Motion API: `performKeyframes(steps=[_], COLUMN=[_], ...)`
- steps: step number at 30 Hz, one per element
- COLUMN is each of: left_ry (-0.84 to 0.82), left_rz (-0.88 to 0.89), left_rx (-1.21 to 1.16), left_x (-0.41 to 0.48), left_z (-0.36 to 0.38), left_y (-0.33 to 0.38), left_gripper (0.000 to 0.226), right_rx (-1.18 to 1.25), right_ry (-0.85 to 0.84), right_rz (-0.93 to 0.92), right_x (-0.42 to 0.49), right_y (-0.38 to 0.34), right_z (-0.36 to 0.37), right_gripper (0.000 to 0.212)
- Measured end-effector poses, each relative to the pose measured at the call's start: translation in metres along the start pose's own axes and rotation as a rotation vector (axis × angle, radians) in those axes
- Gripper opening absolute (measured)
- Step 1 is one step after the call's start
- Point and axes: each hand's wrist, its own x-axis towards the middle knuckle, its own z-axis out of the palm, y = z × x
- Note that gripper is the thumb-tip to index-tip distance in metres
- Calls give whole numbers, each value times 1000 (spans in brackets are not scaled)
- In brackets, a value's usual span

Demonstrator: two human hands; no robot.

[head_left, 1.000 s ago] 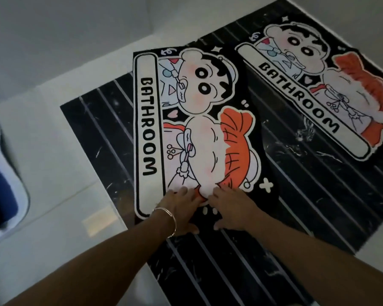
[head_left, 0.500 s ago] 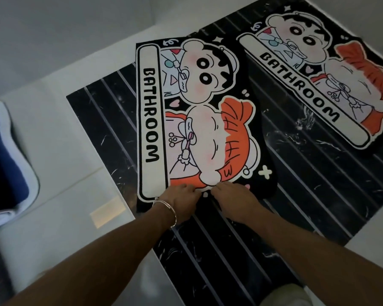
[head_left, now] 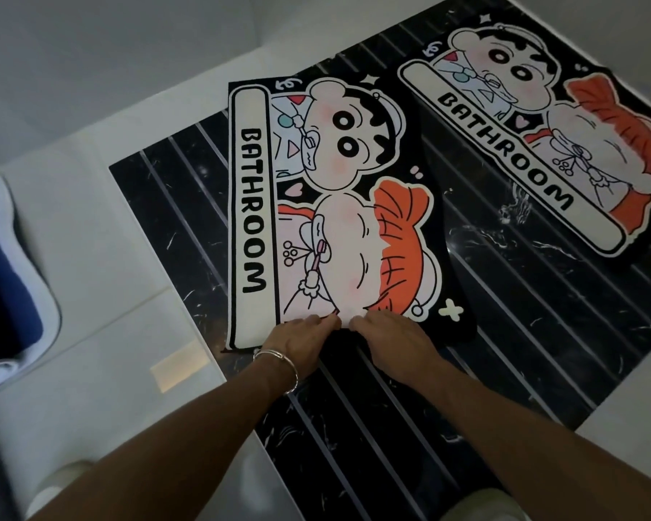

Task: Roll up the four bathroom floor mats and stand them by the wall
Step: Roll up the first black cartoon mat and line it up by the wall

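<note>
Both hands are being drawn back from the printed middle of the near mat to its 6 o'clock edge, where a second ago they were lying flat further in. That edge is now being pinched by the left hand and the right hand, fingers bent, knuckles raised and fingertips almost meeting. The near mat is lying flat at the centre, partly on the black striped floor, with its 12 o'clock corner on the white tile.

For a good roll, the hands are probably best being spread toward the 9 and 3 o'clock corners, so that the first turn is being made tight and square across the full width. A loose or slanted start is likely to leave a cone that will not stand.

Whether the edge is already being turned over cannot be told, since it is being covered by the hands. The far mat at 2 o'clock is being cut off by the frame. A blue-and-white item at 9 o'clock is too cropped to name. Only two mats are being shown clearly.
</note>
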Motion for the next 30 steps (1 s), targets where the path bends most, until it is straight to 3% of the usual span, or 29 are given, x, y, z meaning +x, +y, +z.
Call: performKeyframes(steps=[6, 10, 15, 20, 27, 30], left_ry=[-10, 30, 87, 48, 152, 170], left_rz=[-16, 86, 178, 73, 1, 16], left_rx=[9, 210, 409, 330, 208, 216], left_x=[6, 4, 4, 6, 7, 6], left_z=[4, 1, 5, 0, -7, -8], left_y=[-5, -4, 0, 7, 7, 7], left_gripper=[47, 44, 37, 33, 36, 37], right_rx=[-255, -309, -212, -171, -189, -182], right_ry=[13, 1, -106, -122, 117, 177], right_rz=[-79, -48, 2, 57, 91, 71], right_x=[-3, -1, 5, 3, 8, 9], right_y=[6, 1, -4, -7, -12, -13], right_z=[7, 2, -2, -2, -3, -5], right_gripper=[38, 34, 31, 31, 27, 8])
